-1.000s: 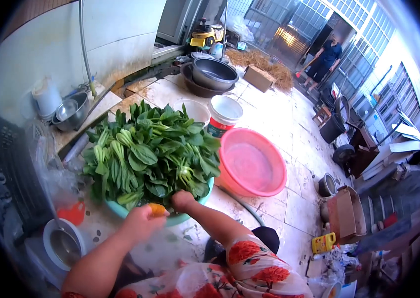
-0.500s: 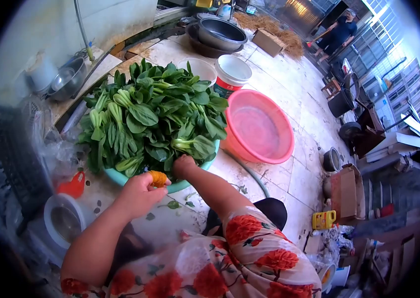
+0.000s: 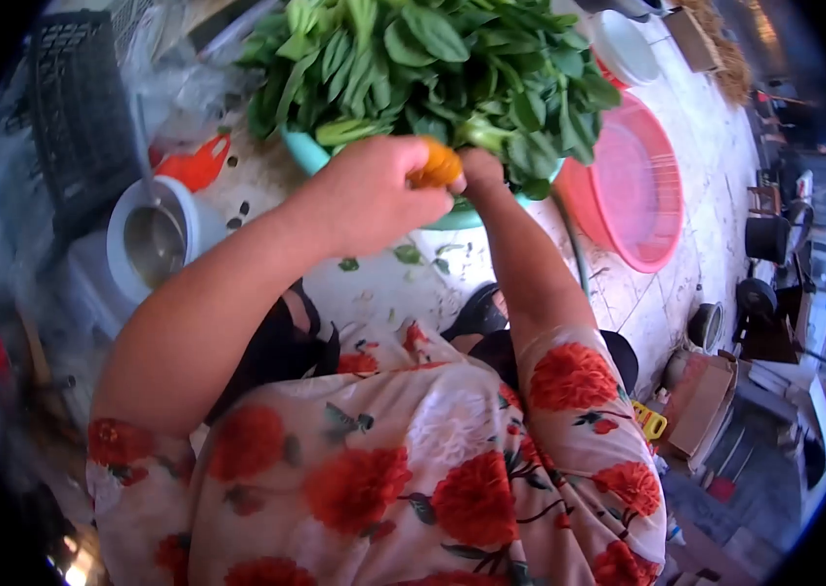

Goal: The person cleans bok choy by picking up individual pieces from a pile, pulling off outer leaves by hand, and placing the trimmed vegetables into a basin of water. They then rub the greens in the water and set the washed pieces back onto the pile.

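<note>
The pale tiled floor (image 3: 374, 288) carries a teal basin (image 3: 301, 152) heaped with greens, a pink basin (image 3: 639, 186) just beside it, a white pot (image 3: 194, 221) and scattered leaf scraps (image 3: 409, 254).

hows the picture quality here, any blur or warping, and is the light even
Head view: strong fisheye warping with black corners, so the pink basin bends along the right edge; the left hand, its orange object and the greens are fairly sharp, while the left margin smears; light is soft and even mid-frame, dimmer at lower right.

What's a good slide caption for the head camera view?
Left hand pinching a small orange object beside the right hand at a teal basin heaped with leafy greens.
</note>
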Action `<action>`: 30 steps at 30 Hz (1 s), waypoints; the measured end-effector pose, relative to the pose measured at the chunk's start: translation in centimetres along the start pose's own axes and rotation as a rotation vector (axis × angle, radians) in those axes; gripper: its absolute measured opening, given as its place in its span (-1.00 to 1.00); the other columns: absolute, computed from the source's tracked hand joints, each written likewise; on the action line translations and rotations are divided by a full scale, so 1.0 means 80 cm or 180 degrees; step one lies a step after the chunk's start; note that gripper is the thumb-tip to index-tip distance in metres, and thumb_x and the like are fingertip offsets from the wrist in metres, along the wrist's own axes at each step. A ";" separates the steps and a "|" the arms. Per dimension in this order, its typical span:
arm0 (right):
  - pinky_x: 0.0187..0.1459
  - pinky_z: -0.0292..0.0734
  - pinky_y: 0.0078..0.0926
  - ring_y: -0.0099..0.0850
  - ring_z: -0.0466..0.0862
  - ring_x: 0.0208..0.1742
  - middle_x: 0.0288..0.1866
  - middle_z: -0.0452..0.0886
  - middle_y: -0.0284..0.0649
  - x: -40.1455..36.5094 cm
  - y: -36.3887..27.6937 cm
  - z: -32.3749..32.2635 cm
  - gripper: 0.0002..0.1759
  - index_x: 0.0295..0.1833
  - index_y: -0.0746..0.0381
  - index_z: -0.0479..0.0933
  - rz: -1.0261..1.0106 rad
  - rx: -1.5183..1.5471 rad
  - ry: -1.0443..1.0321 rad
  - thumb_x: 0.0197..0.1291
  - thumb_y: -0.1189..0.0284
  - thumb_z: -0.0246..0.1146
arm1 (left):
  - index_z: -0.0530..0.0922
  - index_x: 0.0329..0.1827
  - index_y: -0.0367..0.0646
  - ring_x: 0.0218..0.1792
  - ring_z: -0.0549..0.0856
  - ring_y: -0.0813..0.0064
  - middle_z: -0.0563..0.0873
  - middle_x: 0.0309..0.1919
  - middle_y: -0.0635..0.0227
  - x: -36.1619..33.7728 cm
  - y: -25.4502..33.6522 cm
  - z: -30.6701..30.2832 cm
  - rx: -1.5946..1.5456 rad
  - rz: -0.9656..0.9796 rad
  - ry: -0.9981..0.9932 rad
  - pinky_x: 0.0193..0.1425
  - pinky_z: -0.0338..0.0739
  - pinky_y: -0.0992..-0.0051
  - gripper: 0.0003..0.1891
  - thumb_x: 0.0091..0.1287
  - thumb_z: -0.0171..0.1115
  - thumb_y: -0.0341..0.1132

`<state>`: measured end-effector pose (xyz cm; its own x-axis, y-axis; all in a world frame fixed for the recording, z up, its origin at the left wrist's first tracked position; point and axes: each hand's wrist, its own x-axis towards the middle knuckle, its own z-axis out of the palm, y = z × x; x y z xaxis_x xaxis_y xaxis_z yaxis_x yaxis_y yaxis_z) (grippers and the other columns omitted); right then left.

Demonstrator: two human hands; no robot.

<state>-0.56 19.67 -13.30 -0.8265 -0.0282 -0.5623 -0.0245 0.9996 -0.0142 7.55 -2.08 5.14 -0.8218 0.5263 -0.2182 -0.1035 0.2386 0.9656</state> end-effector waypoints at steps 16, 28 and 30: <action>0.12 0.51 -0.27 -0.16 0.63 0.10 0.09 0.63 -0.04 0.003 0.007 0.023 -0.55 0.07 0.17 0.62 -0.0155 0.0777 0.0060 0.11 0.17 0.21 | 0.61 0.01 -0.28 -0.41 0.59 0.70 0.68 -0.28 0.41 0.003 0.003 -0.023 -0.0043 0.0208 0.0753 -0.26 0.50 0.65 -0.74 0.31 0.21 -0.37; 0.21 0.44 -0.25 -0.09 0.53 0.21 0.18 0.56 0.00 0.044 0.047 0.071 -0.49 0.19 0.16 0.51 -0.1430 0.0038 0.0437 0.08 0.26 0.23 | 0.61 -0.01 -0.31 -0.44 0.60 0.68 0.69 -0.32 0.39 0.001 -0.003 -0.028 0.0015 0.0229 0.0706 -0.31 0.52 0.64 -0.76 0.31 0.21 -0.39; 0.18 0.46 -0.26 -0.11 0.60 0.12 0.11 0.62 -0.10 0.035 0.052 0.054 -0.54 0.16 0.08 0.55 -0.0833 0.0807 0.0409 0.14 0.20 0.17 | 0.61 -0.02 -0.30 -0.44 0.60 0.68 0.69 -0.32 0.39 0.000 -0.005 -0.027 -0.0063 0.0217 0.0695 -0.31 0.52 0.64 -0.77 0.32 0.21 -0.40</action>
<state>-0.55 23.73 -18.48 -0.8749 -0.2664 -0.4045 -0.1174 0.9269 -0.3566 6.37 -3.96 5.08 -0.9288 0.3510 -0.1187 -0.0530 0.1913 0.9801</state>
